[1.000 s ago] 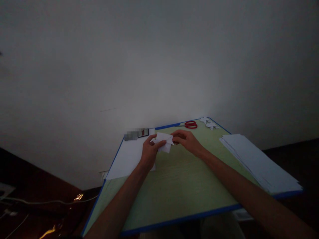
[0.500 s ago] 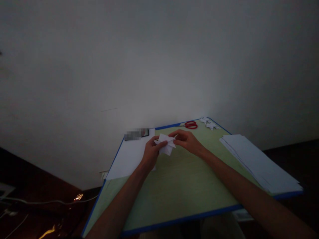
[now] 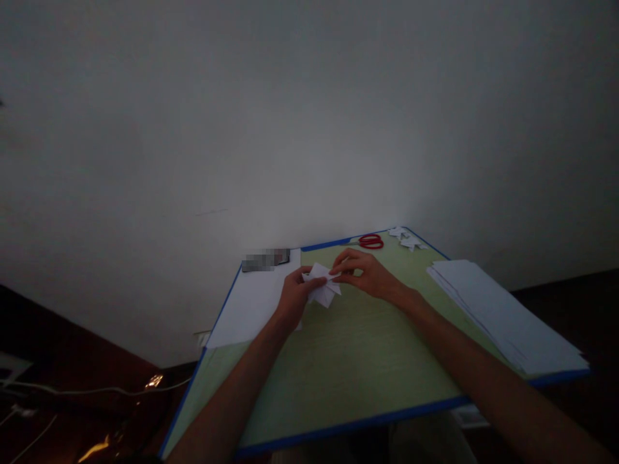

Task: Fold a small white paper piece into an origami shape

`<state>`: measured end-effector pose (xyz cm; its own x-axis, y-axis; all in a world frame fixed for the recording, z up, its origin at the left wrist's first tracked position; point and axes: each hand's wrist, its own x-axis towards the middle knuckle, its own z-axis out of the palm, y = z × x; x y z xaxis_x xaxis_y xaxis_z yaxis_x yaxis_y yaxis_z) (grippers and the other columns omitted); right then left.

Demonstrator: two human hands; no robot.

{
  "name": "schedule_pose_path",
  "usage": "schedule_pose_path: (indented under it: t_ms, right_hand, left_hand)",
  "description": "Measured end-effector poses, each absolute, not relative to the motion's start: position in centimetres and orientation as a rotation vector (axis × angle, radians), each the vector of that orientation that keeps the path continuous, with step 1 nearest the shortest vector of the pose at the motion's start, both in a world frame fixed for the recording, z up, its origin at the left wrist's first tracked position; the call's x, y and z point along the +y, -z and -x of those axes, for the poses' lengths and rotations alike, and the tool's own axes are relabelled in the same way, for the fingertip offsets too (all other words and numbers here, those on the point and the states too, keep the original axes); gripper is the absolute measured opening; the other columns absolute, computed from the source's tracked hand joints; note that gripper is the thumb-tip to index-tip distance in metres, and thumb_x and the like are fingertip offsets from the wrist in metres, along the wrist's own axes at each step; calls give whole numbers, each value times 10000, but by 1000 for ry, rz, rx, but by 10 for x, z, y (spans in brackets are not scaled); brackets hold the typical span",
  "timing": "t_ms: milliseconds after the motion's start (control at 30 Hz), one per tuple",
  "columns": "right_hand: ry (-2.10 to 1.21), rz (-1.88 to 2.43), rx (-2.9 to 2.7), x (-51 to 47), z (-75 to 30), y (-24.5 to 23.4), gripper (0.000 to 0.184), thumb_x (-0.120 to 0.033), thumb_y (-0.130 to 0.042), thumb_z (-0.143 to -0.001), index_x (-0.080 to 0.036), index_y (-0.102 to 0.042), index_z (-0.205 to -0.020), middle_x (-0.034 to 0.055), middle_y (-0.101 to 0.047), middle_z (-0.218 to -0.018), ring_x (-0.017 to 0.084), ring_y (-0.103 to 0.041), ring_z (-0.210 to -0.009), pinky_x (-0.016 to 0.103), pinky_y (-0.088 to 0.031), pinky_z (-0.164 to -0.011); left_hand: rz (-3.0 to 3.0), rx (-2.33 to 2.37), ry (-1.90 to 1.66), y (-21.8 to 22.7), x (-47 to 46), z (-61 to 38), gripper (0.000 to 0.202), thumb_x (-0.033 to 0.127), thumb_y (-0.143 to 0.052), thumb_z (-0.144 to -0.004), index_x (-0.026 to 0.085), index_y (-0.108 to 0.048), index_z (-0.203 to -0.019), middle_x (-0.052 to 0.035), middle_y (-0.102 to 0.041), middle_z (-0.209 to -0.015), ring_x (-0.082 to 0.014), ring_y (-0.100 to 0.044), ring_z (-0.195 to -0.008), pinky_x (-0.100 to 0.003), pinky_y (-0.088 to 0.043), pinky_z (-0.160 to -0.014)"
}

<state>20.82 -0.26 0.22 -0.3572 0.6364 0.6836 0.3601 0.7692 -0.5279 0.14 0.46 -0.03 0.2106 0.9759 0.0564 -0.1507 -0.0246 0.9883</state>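
A white folded paper piece (image 3: 325, 295) with several pointed flaps is held above the green tabletop (image 3: 358, 367). My left hand (image 3: 293, 296) grips its left side, thumb across the front. My right hand (image 3: 365, 274) is closed at its right edge, fingertips pinching a flap. The fingers behind the paper are partly hidden. Two similar folded paper pieces, one of them this white pointed shape (image 3: 411, 242), lie at the far right corner.
Red-handled scissors (image 3: 371, 241) lie near the back edge. A stack of white paper (image 3: 503, 316) covers the table's right side. At the left, a white sheet (image 3: 242, 309) lies under a partly blurred dark flat device (image 3: 265, 260). The wall (image 3: 309, 129) stands right behind the table.
My right hand's fingertips have shifted slightly left, further over the paper piece's right flap. The paper has turned a little and dipped, still in my left hand.
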Motion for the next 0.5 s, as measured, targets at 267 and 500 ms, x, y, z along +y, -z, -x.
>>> schedule_pose_path:
  t_ms: [267,500]
  right_hand:
    - [-300,785,-2085,-1,-210,0,109,-282,-696,-893,-270,-786,-954,49,-646,-1049,148,-612,-845,284,-494,-743]
    - [-627,895,-1907,0,-202,-1,131,-307,-693,-876,-187,-739,-903,43,-692,-891,151,-645,-772,280,-509,-705]
  left_hand:
    - [-1290,943,-1127,3,6,1,277,227,-818,-612,127,-706,-845,-53,-726,-755,-168,-652,-645,-272,-470,-634]
    - [-1337,893,-1104,4,4,1,318,283,-839,-641,149,-693,-889,-40,-724,-737,-161,-645,-610,-253,-458,-574]
